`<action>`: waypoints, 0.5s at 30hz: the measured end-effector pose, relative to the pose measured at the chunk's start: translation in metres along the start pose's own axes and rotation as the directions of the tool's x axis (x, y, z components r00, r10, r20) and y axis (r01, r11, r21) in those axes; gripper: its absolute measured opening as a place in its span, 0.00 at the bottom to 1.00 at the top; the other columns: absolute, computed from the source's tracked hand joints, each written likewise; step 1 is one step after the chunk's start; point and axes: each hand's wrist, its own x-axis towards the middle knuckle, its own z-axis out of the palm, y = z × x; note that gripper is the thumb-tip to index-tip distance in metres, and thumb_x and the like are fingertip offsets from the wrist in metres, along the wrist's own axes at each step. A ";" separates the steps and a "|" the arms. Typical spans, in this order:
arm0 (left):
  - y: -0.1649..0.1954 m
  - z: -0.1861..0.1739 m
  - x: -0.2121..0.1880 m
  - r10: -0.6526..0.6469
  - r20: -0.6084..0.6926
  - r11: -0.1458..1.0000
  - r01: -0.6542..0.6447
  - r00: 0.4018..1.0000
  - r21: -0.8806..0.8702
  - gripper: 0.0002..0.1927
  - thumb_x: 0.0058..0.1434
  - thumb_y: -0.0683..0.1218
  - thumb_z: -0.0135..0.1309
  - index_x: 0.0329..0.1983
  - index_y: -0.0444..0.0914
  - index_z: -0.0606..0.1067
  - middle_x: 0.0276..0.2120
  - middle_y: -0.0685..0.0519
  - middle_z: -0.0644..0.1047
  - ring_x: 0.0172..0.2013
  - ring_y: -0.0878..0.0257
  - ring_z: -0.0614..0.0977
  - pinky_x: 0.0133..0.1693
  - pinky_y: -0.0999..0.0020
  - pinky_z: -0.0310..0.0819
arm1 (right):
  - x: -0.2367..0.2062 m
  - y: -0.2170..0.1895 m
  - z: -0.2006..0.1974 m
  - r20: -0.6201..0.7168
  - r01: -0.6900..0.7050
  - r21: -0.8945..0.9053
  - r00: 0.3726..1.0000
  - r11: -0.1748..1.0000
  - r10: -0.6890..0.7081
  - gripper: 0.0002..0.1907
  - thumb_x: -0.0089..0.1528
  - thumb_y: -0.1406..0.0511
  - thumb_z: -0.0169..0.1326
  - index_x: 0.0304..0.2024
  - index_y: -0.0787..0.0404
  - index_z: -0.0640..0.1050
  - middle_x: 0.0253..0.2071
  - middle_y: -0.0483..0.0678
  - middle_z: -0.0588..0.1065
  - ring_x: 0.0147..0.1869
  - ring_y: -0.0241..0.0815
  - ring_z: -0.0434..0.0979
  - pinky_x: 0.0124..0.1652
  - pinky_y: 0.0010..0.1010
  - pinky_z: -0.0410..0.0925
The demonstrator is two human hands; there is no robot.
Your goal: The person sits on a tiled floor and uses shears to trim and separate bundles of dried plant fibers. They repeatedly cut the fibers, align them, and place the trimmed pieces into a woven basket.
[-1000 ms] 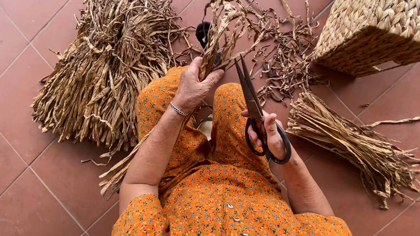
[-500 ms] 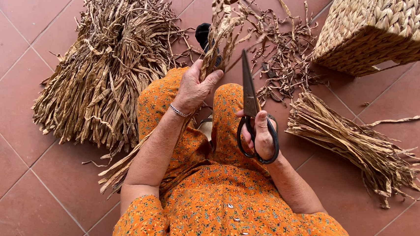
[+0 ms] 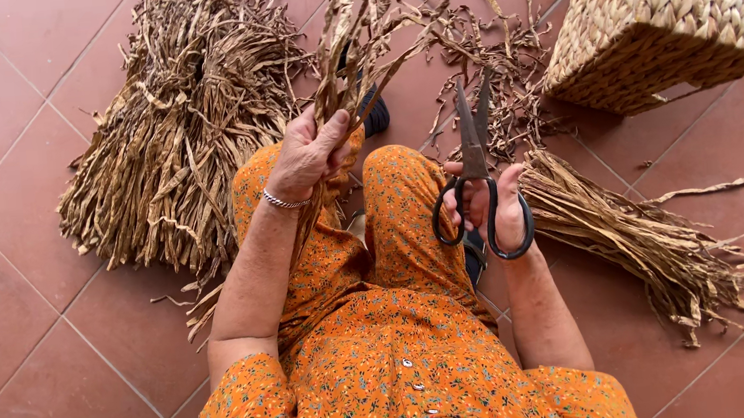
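My left hand (image 3: 311,152) grips a bunch of dried plant strips (image 3: 358,40) and holds it upright over my knees; the strips fan out at the top. My right hand (image 3: 487,205) holds large black-handled scissors (image 3: 477,171) by the loops, blades pointing away from me and slightly apart, a little to the right of the bunch and not touching it. I sit on the tiled floor in an orange flowered dress (image 3: 398,338).
A big heap of dried strips (image 3: 183,135) lies on the red floor tiles at my left. A smaller tied bundle (image 3: 645,242) lies at my right. A woven basket (image 3: 673,22) stands at the upper right, with loose scraps (image 3: 502,69) beside it.
My right hand has turned the scissors from slanting to nearly straight ahead and the blades have parted a little. The left hand has kept the bunch raised.
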 end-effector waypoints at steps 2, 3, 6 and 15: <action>0.001 0.001 -0.002 -0.031 -0.020 0.999 0.031 0.999 -0.019 0.14 0.71 0.50 0.52 0.55 0.38 0.72 0.23 0.62 0.69 0.18 0.75 0.66 0.18 0.79 0.56 | 0.003 -0.003 -0.003 0.004 -0.024 -0.019 1.000 1.000 0.024 0.57 0.60 0.27 0.23 0.68 0.63 0.68 0.36 0.48 0.75 0.35 0.35 0.71 0.29 0.22 0.60; 0.002 0.001 -0.003 -0.022 -0.003 1.000 0.022 1.000 -0.020 0.14 0.72 0.50 0.52 0.54 0.38 0.72 0.22 0.62 0.69 0.18 0.74 0.66 0.18 0.78 0.56 | 0.005 -0.005 -0.003 0.004 -0.017 -0.025 1.000 1.000 0.017 0.57 0.60 0.27 0.23 0.68 0.63 0.68 0.37 0.48 0.75 0.35 0.35 0.72 0.29 0.22 0.60; 0.002 0.000 -0.007 -0.017 0.046 1.000 0.019 0.999 -0.025 0.12 0.73 0.50 0.52 0.51 0.37 0.73 0.21 0.61 0.68 0.18 0.73 0.65 0.18 0.77 0.56 | 0.015 -0.006 -0.002 -0.027 0.016 -0.025 0.999 1.000 -0.017 0.57 0.59 0.27 0.24 0.66 0.63 0.68 0.37 0.47 0.77 0.34 0.35 0.73 0.29 0.22 0.61; -0.001 -0.013 -0.017 -0.101 0.123 0.995 0.102 0.987 -0.007 0.13 0.75 0.53 0.49 0.47 0.39 0.73 0.18 0.60 0.67 0.15 0.73 0.62 0.18 0.76 0.55 | 0.041 -0.008 -0.005 -0.299 0.262 -0.083 0.914 0.962 -0.274 0.48 0.64 0.31 0.27 0.59 0.61 0.71 0.27 0.42 0.70 0.25 0.33 0.67 0.24 0.22 0.60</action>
